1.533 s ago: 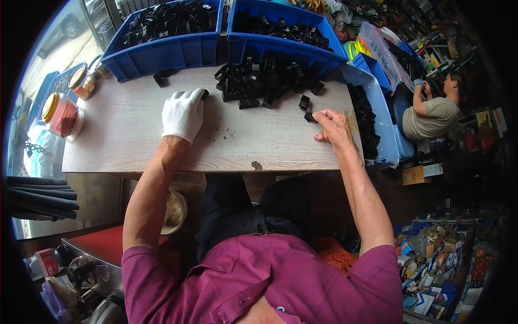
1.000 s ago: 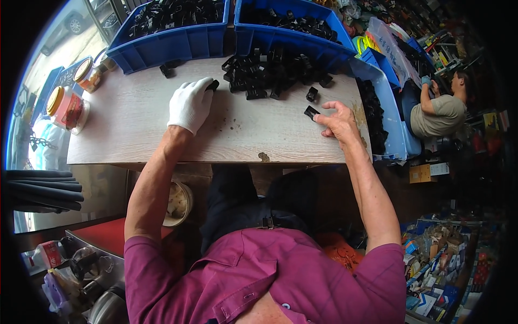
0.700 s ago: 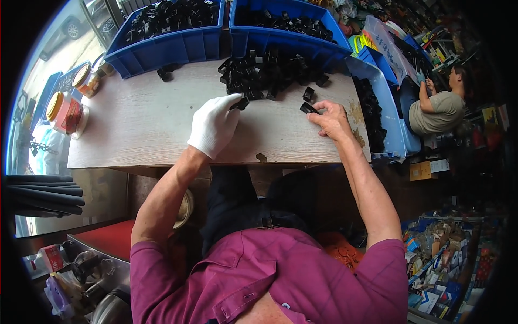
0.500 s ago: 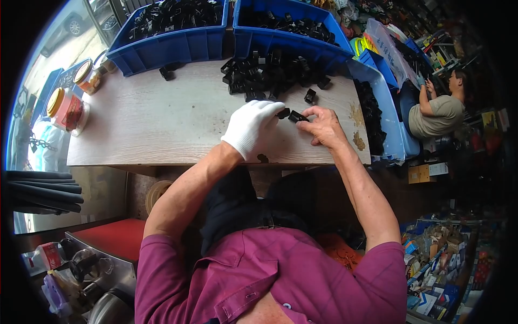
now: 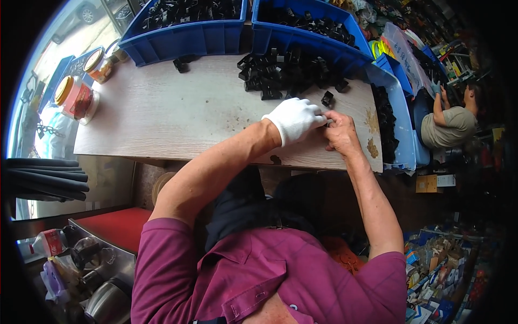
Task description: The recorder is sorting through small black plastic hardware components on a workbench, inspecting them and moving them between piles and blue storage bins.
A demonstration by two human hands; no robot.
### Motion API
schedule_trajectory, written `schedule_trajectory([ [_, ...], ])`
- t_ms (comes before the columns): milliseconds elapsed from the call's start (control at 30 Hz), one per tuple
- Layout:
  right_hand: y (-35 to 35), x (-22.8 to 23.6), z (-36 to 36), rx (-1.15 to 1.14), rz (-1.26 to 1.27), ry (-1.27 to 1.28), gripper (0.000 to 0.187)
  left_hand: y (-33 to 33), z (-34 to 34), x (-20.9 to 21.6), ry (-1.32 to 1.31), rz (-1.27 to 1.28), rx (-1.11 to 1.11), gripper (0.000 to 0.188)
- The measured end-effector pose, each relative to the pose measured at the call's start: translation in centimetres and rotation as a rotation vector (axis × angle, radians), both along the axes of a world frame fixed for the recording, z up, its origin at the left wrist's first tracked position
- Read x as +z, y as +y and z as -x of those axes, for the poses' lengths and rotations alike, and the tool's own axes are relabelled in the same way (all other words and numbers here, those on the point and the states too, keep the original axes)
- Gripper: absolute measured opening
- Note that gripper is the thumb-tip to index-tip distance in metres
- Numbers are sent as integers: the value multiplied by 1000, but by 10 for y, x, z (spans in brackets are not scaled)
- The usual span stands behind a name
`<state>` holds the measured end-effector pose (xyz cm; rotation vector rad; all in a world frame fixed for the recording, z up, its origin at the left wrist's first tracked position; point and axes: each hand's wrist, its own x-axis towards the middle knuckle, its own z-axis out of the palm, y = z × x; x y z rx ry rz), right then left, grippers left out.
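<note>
Black, glossy and blocky, the clips [image 5: 263,86] lie heaped at the table's [image 5: 162,113] far right, one a little apart from the heap. The left hand [image 5: 297,120], in white knit glove, meets the bare right hand [image 5: 343,134] over the table's right part; fingers narrow, but I cannot tell what they hold. Ribbed blue bins [image 5: 189,44] line the table's far edge; its pale grained top runs wide toward its left edge
</note>
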<state>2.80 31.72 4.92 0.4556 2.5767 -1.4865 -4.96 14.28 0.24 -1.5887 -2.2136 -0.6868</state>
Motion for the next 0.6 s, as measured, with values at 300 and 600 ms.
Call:
schedule_trajectory([
  [300,1,-2,-1,28,81,-9,31,-10,-26,-4,28,-31,163,39],
  [600,2,2,-5,-17,60,-27,29,-34,-39,14,-121,-307,340,35],
])
